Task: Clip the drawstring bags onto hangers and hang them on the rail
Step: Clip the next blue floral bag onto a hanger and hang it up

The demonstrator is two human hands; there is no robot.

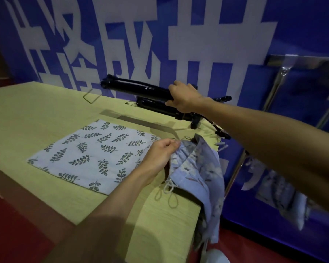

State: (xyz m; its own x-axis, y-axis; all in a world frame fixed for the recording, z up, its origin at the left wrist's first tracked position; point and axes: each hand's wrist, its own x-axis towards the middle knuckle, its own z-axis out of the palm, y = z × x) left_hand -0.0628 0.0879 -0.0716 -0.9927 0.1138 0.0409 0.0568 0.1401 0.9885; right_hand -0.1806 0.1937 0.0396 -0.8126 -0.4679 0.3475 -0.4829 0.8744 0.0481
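Observation:
A flat leaf-print drawstring bag lies on the yellow-green table. My left hand pinches the gathered top of a blue floral drawstring bag that droops over the table's right edge, its cords looped on the tabletop. My right hand reaches to the far edge and grips a black folded tripod. Below my right forearm, a hanger's clips stick out at the table's corner. Another floral bag hangs at the right under a metal rail.
A blue wall with large white characters stands right behind the table. Thin wire loops lie near the tripod at the far edge. The rail's metal uprights stand to the right. Red floor shows at the left.

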